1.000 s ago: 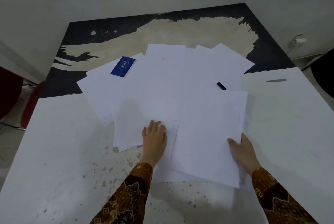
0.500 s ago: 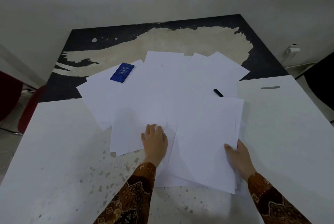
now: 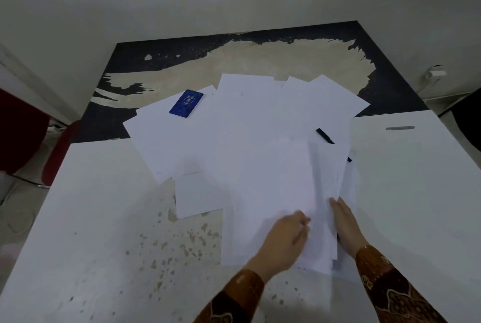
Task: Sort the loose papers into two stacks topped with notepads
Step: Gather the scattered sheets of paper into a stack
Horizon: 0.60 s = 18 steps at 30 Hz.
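Your two hands work at the near right of the paper spread on the white bench (image 3: 91, 218). Your left hand (image 3: 283, 240), blurred, lies on the sheets (image 3: 260, 140) with fingers bent; whether it grips one, you cannot tell. Your right hand (image 3: 346, 226) rests fingers straight along the edge of the gathered sheets. One blue notepad (image 3: 186, 103) lies on the far-left papers; one black pen (image 3: 324, 136) shows partly, far right

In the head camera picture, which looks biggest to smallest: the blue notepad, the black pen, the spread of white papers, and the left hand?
1. White papers
2. Left hand, though it's nearest the camera
3. Blue notepad
4. Black pen, partly hidden under paper
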Tool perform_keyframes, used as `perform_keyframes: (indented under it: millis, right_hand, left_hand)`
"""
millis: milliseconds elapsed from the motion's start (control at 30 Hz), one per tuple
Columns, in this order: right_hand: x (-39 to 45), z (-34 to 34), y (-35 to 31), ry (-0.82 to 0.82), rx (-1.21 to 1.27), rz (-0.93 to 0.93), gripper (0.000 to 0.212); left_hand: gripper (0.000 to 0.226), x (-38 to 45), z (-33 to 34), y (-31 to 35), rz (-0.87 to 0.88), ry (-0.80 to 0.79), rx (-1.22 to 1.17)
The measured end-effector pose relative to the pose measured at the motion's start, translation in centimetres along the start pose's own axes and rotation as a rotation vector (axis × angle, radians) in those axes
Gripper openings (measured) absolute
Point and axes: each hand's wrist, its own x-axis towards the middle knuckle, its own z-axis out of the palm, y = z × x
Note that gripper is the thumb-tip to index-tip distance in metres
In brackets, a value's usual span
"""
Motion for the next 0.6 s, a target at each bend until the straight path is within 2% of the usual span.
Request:
perform_keyframes:
  millis: [33,67,133,167,233,333,367,433,467,533,567,600]
  right_hand:
    - [-0.1,0.5,-0.3,-0.014,0.000,0.011,0.058]
    - [-0.4,1.0,-0.8,-0.032,-0.001,-0.017,0.056]
    - [-0.4,1.3,-1.0,-0.048,-0.056,-0.095,0.037]
    - [-0.5,1.2,-1.1,-0.035,-0.112,-0.121,0.032]
    - [-0.3,0.7,-0.9,-0.042,-0.170,-0.156,0.031]
    - [-0.5,0.0,-1.3,-0.099,-0.078,-0.108,0.031]
    - [-0.7,0.0,-1.5,-0.115,-0.050,-0.102,0.031]
    - [-1.0,-0.1,-1.5,-0.184,-0.003,-0.104,0.030]
    - [-1.2,0.0,-1.5,-0.232,0.015,-0.111,0.033]
    - [-1.8,0.3,-1.8,-0.331,0.039,-0.129,0.061]
    - [-1.9,0.4,-1.9,-0.364,0.040,-0.132,0.075]
    - [-2.1,0.6,-2.2,-0.386,0.041,-0.142,0.077]
  left_hand:
    - [0.022,-0.3,0.7,0.4,0.000,-0.085,0.014]
    - [0.024,-0.7,1.1,0.7,-0.007,-0.143,0.008]
    - [0.029,-1.2,0.9,0.7,-0.031,-0.157,-0.031]
    - [0.031,-1.2,0.3,0.3,-0.034,-0.103,-0.025]
    - [0.031,-1.0,-1.3,-1.4,-0.068,0.114,0.013]
    - [0.039,-0.3,-4.2,-3.6,-0.296,0.495,-0.058]
    - [0.046,0.0,-5.2,-4.0,-0.406,0.555,-0.115]
    - [0.059,0.6,-6.7,-4.9,-0.593,0.547,-0.251]
    - [0.063,0.7,-7.2,-5.3,-0.652,0.506,-0.336]
    - [0.066,0.7,-7.9,-6.0,-0.699,0.479,-0.554]
    - [0.063,0.6,-8.1,-6.4,-0.688,0.487,-0.642]
    - [0.054,0.3,-8.4,-6.3,-0.657,0.498,-0.692]
